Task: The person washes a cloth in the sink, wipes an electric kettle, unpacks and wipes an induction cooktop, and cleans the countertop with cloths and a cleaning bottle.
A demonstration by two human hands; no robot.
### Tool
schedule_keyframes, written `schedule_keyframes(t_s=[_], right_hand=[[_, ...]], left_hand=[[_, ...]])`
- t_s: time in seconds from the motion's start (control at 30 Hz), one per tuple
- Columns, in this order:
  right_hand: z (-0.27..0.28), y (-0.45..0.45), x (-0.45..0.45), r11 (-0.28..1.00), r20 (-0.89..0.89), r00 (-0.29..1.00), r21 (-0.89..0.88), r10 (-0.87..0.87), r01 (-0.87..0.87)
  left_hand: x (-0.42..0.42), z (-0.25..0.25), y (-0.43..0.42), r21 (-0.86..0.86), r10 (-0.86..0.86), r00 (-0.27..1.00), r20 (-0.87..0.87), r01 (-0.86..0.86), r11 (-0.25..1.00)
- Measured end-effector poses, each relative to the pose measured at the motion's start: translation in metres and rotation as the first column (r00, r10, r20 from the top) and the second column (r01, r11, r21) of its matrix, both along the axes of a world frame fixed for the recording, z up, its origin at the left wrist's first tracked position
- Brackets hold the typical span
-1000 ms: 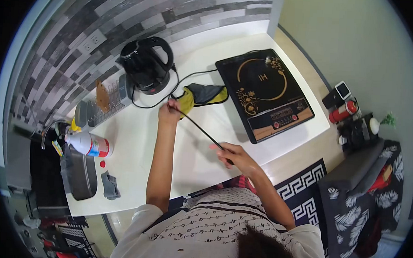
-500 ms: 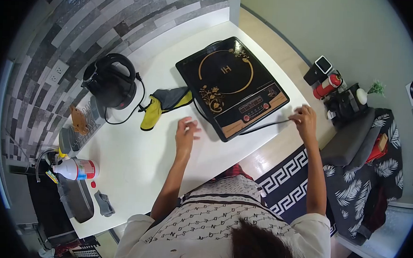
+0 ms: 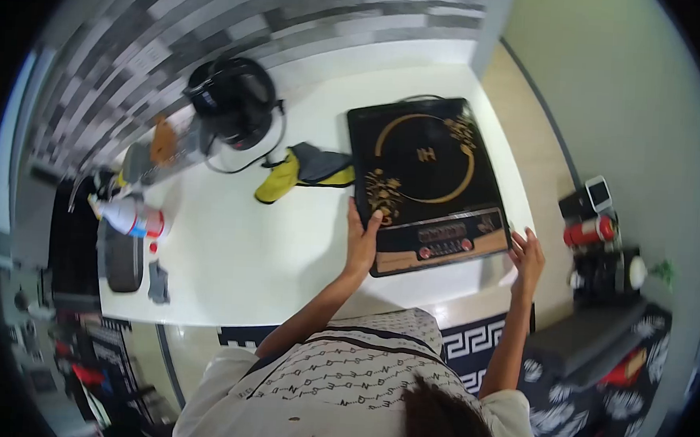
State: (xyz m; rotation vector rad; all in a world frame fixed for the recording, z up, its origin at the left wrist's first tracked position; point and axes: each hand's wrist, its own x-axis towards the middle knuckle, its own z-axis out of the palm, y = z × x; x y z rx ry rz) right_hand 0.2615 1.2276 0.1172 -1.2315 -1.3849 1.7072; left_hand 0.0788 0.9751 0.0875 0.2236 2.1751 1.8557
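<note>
A black induction cooktop [image 3: 435, 187] with gold floral print and a control strip along its near edge lies on the white table [image 3: 228, 279]. My left hand [image 3: 362, 243] grips its near left side, thumb on top and fingers along the edge. At the near right corner, my right hand [image 3: 527, 255] has its fingers bent against the cooktop's side; their tips are partly hard to see. Touching the cooktop's left side is a yellow and grey cloth [image 3: 305, 173]. A bit of black cord [image 3: 422, 98] shows behind the cooktop's far edge.
A black electric kettle [image 3: 233, 102] with its cord stands at the back left. Farther left are a white spray bottle [image 3: 135, 217], a dish rack, a dark tray [image 3: 124, 262] and a small grey cloth [image 3: 158, 281]. A sofa [image 3: 589, 342] is off to the right.
My left hand has moved from beside the cooktop onto its left side. My right hand has let go of the cord and come to the near right corner. The view has turned.
</note>
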Motion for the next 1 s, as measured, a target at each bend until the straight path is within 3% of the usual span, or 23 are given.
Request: schedule_keyframes(t_s=[0.03,0.1,0.17,0.23,0.27,0.33,0.37,0.43,0.47,0.5,0.53,0.57,0.63,0.7,0.8,0.87,0.9,0.97,1.0], right_hand=[[0.0,0.006,-0.004,0.999,0.039,0.999,0.031,0.014,-0.015],[-0.009,0.018,-0.025,0.877,0.062,0.998,0.48,-0.027,-0.006],[0.056,-0.022,-0.074,0.795,0.03,0.999,0.606,0.027,-0.039],[0.104,-0.086,-0.13,0.754,-0.066,0.918,0.595,0.392,-0.279],[0.114,-0.123,-0.157,0.644,-0.033,0.841,0.659,0.541,-0.389],[0.086,-0.187,-0.218,0.483,-0.006,0.552,0.49,0.834,-0.725],[0.084,-0.201,-0.252,0.195,0.195,0.245,0.245,0.95,-0.95],[0.017,-0.258,-0.317,0.477,0.467,0.512,0.203,0.721,-0.855],[0.005,-0.269,-0.332,0.488,0.452,0.523,0.203,0.722,-0.849],[-0.003,-0.279,-0.344,0.602,0.515,0.621,0.232,0.591,-0.764],[-0.011,-0.288,-0.356,0.698,0.571,0.694,0.269,0.439,-0.663],[-0.018,-0.292,-0.371,0.709,0.565,0.701,0.266,0.435,-0.654],[-0.03,-0.292,-0.403,0.779,0.564,0.8,0.4,0.205,-0.482],[-0.047,-0.279,-0.434,0.708,0.59,0.807,0.566,0.011,-0.423],[-0.06,-0.25,-0.475,0.624,0.551,0.826,0.689,-0.119,-0.369],[-0.068,-0.226,-0.508,0.564,0.396,0.915,0.775,-0.082,-0.285],[-0.063,-0.217,-0.516,0.466,0.296,0.951,0.856,-0.09,-0.223],[-0.044,-0.205,-0.526,0.589,0.126,0.983,0.788,0.131,-0.179],[-0.047,-0.201,-0.531,0.592,0.124,0.985,0.787,0.119,-0.171]], left_hand=[[-0.001,0.009,-0.004,0.012,0.006,0.997,0.081,-0.007,1.0],[-0.004,0.022,-0.015,-0.043,0.073,0.988,0.139,-0.068,0.997],[-0.026,0.008,-0.035,-0.039,0.166,0.983,-0.073,-0.17,0.985],[-0.066,0.011,-0.061,-0.104,0.226,0.86,-0.457,-0.304,0.947],[-0.089,0.02,-0.078,-0.164,0.196,0.759,-0.621,-0.371,0.914],[-0.13,0.028,-0.103,-0.117,0.261,0.654,-0.71,-0.476,0.872],[-0.146,0.029,-0.117,-0.181,0.246,0.64,-0.728,-0.525,0.832],[-0.166,0.025,-0.138,-0.333,0.064,0.647,-0.76,-0.473,0.816],[-0.171,0.02,-0.147,-0.407,-0.072,0.728,-0.682,-0.295,0.864],[-0.171,0.012,-0.157,-0.464,-0.216,0.78,-0.587,-0.105,0.88],[-0.17,0.007,-0.159,-0.53,-0.355,0.728,-0.587,-0.014,0.848],[-0.169,0.003,-0.167,-0.561,-0.424,0.755,-0.5,0.091,0.823],[-0.158,0.01,-0.173,-0.643,-0.467,0.622,-0.629,-0.077,0.762],[-0.167,0.017,-0.181,-0.617,-0.419,0.62,-0.663,-0.138,0.775],[-0.204,0.022,-0.193,-0.607,-0.377,0.591,-0.713,-0.252,0.753],[-0.23,0.021,-0.198,-0.657,-0.444,0.544,-0.712,-0.291,0.695],[-0.241,0.018,-0.199,-0.654,-0.452,0.53,-0.717,-0.287,0.7],[-0.259,0.01,-0.198,-0.725,-0.567,0.499,-0.655,-0.202,0.659],[-0.268,0.002,-0.196,-0.703,-0.577,0.449,-0.683,-0.191,0.685]])
